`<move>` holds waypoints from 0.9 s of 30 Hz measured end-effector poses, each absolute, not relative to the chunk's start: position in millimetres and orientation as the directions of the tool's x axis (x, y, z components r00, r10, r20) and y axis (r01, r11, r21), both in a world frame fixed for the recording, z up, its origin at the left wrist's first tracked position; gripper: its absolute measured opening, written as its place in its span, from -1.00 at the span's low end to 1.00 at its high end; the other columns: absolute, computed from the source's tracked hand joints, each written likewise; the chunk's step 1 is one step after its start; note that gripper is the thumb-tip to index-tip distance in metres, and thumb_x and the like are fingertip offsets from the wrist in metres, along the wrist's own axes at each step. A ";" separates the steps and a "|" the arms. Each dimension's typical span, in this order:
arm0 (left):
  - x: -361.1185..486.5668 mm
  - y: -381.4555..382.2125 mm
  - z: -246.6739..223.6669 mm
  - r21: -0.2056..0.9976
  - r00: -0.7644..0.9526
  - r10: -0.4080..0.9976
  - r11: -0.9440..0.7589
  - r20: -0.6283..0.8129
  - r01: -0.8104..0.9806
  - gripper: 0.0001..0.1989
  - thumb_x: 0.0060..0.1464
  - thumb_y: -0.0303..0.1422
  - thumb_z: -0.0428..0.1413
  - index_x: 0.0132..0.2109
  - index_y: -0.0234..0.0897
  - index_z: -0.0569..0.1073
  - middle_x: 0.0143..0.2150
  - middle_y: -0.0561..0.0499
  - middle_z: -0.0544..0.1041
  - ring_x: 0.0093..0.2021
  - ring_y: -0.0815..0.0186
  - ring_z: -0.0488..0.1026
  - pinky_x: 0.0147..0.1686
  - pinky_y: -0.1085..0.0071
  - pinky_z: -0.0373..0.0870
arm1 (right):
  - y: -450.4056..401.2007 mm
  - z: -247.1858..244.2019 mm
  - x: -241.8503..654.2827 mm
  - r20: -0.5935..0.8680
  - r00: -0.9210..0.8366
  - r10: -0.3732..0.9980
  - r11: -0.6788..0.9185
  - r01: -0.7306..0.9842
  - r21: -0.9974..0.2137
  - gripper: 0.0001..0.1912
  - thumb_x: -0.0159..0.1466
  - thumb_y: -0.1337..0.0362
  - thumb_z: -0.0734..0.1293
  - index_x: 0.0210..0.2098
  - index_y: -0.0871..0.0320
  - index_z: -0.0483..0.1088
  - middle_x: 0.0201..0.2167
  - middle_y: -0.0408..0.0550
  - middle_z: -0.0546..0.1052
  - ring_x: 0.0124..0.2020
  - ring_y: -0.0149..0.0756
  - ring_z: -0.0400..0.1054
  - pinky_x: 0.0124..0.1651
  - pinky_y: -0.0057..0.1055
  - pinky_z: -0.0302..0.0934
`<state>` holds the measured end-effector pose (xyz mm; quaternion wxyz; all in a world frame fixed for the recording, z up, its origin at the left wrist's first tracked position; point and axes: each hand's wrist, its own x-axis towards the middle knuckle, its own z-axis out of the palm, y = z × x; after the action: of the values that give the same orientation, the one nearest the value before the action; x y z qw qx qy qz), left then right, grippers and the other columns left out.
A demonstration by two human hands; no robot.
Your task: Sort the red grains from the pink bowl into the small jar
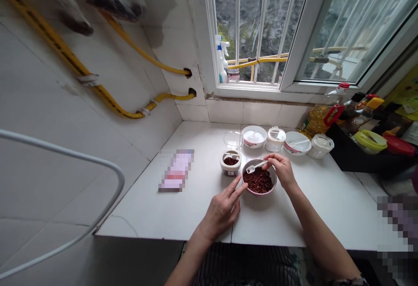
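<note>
My right hand point(280, 169) pinches the handle of a small white spoon point(257, 166) over a bowl point(261, 193) filled with dark red dried spice point(259, 181), perhaps peppercorns or chili. The spoon's scoop is just above the spice, near the bowl's upper left. My left hand point(225, 205) rests on the counter with its fingers stretched out, their tips touching the bowl's left rim. Close by, to the left of the bowl, stands a seasoning jar point(231, 168) with similar red spice inside and its clear lid point(233, 139) raised.
Behind are a bowl of white granules point(254, 137), a white-lidded jar point(276, 139), a bowl with a white spoon point(297, 143) and another jar point(321, 146). An oil bottle point(321, 114) and condiments stand at right by a black rack point(339, 151). A blurred pink item point(178, 168) lies left.
</note>
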<state>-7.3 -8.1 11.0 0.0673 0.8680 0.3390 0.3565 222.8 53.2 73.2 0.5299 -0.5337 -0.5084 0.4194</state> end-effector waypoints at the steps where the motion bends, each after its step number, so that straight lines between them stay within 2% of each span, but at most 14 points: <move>1: -7.3 -8.1 10.9 0.360 0.515 0.637 -0.761 0.573 0.540 -0.36 0.19 -0.61 -0.06 0.38 -0.20 0.16 0.41 -0.22 0.21 0.23 0.15 0.42 0.05 0.30 0.54 | 53.4 74.6 220.9 0.100 0.136 0.986 0.090 0.081 -0.993 -0.81 0.08 0.14 0.32 -0.43 0.13 0.44 -0.65 -0.13 0.55 -0.54 -0.25 0.44 -0.27 -0.29 0.35; 4: -7.1 -8.1 9.9 0.366 0.515 0.640 -0.759 0.570 0.538 -0.35 0.18 -0.61 -0.06 0.39 -0.19 0.16 0.41 -0.21 0.20 0.25 0.14 0.41 0.06 0.29 0.53 | 51.3 79.0 207.6 0.217 0.150 0.965 0.203 0.100 -0.974 -0.78 0.21 0.11 0.29 -0.30 0.13 0.43 -0.50 -0.07 0.62 -0.39 -0.20 0.53 -0.18 -0.25 0.37; 6: -7.1 -8.1 9.1 0.368 0.514 0.641 -0.758 0.570 0.538 -0.33 0.18 -0.61 -0.05 0.40 -0.18 0.14 0.41 -0.20 0.20 0.26 0.14 0.40 0.06 0.29 0.53 | 48.4 80.7 194.6 0.354 0.118 0.928 0.329 0.190 -0.925 -0.79 0.32 0.14 0.22 -0.21 0.11 0.41 -0.37 -0.03 0.65 -0.28 -0.18 0.55 -0.12 -0.23 0.36; 8: -7.1 -8.0 8.6 0.367 0.514 0.643 -0.757 0.567 0.541 -0.32 0.18 -0.61 -0.06 0.41 -0.17 0.12 0.42 -0.20 0.19 0.25 0.14 0.41 0.07 0.28 0.53 | 45.4 81.1 183.0 0.524 0.005 0.852 0.481 0.388 -0.786 -0.82 0.37 0.25 0.19 -0.18 0.09 0.41 -0.32 -0.03 0.66 -0.24 -0.18 0.54 -0.01 -0.16 0.31; 10: -7.1 -7.9 8.7 0.366 0.517 0.647 -0.754 0.561 0.545 -0.30 0.17 -0.61 -0.06 0.42 -0.17 0.10 0.43 -0.19 0.17 0.23 0.15 0.43 0.06 0.29 0.53 | 43.2 81.3 176.8 0.649 -0.170 0.742 0.621 0.540 -0.568 -0.81 0.35 0.37 0.18 -0.20 0.08 0.42 -0.33 -0.06 0.65 -0.28 -0.20 0.51 0.10 -0.11 0.22; 12: -7.1 -7.7 9.6 0.366 0.521 0.646 -0.754 0.558 0.545 -0.29 0.16 -0.62 -0.06 0.42 -0.18 0.09 0.43 -0.19 0.16 0.23 0.15 0.42 0.06 0.29 0.53 | 41.8 82.5 178.4 0.709 -0.279 0.647 0.699 0.589 -0.406 -0.77 0.32 0.45 0.17 -0.21 0.08 0.41 -0.33 -0.08 0.65 -0.31 -0.23 0.50 0.14 -0.10 0.17; 13: -7.0 -7.6 10.1 0.365 0.522 0.644 -0.756 0.559 0.543 -0.30 0.16 -0.62 -0.06 0.42 -0.18 0.09 0.43 -0.19 0.16 0.25 0.15 0.41 0.08 0.29 0.52 | 41.5 83.4 181.9 0.730 -0.281 0.623 0.709 0.596 -0.376 -0.76 0.32 0.46 0.16 -0.20 0.08 0.41 -0.33 -0.09 0.65 -0.32 -0.23 0.49 0.14 -0.11 0.17; 16: -6.9 -7.7 11.5 0.361 0.520 0.639 -0.760 0.566 0.540 -0.31 0.16 -0.62 -0.06 0.41 -0.19 0.12 0.43 -0.18 0.17 0.27 0.15 0.38 0.12 0.28 0.50 | 41.8 85.0 199.3 0.754 -0.144 0.641 0.646 0.632 -0.428 -0.78 0.33 0.43 0.17 -0.21 0.07 0.41 -0.41 -0.13 0.64 -0.34 -0.21 0.48 0.08 -0.15 0.20; 18: -6.9 -7.9 11.6 0.360 0.520 0.640 -0.759 0.566 0.542 -0.33 0.17 -0.62 -0.05 0.40 -0.18 0.13 0.42 -0.18 0.18 0.26 0.16 0.40 0.10 0.30 0.51 | 43.2 82.2 210.7 0.719 -0.057 0.693 0.560 0.671 -0.486 -0.80 0.31 0.40 0.18 -0.28 0.06 0.42 -0.50 -0.16 0.61 -0.35 -0.18 0.47 0.02 -0.16 0.23; 20: -7.1 -8.1 11.0 0.361 0.520 0.640 -0.759 0.565 0.542 -0.33 0.18 -0.61 -0.05 0.40 -0.18 0.13 0.42 -0.19 0.19 0.25 0.16 0.41 0.07 0.30 0.52 | 45.4 75.7 217.3 0.662 -0.045 0.749 0.491 0.709 -0.507 -0.81 0.27 0.38 0.19 -0.35 0.06 0.42 -0.55 -0.17 0.58 -0.37 -0.17 0.46 0.02 -0.16 0.22; 24: -7.1 -8.3 9.8 0.366 0.514 0.642 -0.757 0.569 0.541 -0.32 0.18 -0.61 -0.05 0.41 -0.17 0.12 0.42 -0.21 0.18 0.26 0.13 0.40 0.08 0.27 0.52 | 49.7 62.3 215.8 0.528 -0.106 0.842 0.427 0.729 -0.535 -0.78 0.24 0.39 0.18 -0.42 0.06 0.42 -0.53 -0.16 0.60 -0.39 -0.20 0.46 0.09 -0.14 0.17; 27: -6.8 -8.4 10.5 0.364 0.514 0.641 -0.758 0.569 0.542 -0.32 0.19 -0.62 -0.05 0.41 -0.16 0.11 0.42 -0.20 0.18 0.27 0.13 0.38 0.10 0.26 0.50 | 50.6 61.7 213.4 0.472 -0.066 0.879 0.385 0.683 -0.621 -0.78 0.23 0.38 0.18 -0.42 0.04 0.43 -0.56 -0.16 0.61 -0.37 -0.18 0.47 0.13 -0.12 0.15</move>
<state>-6.8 -8.4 10.5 0.0698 0.8673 0.3410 0.3557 213.4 50.6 61.7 0.4159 -0.5420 -0.7207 0.1179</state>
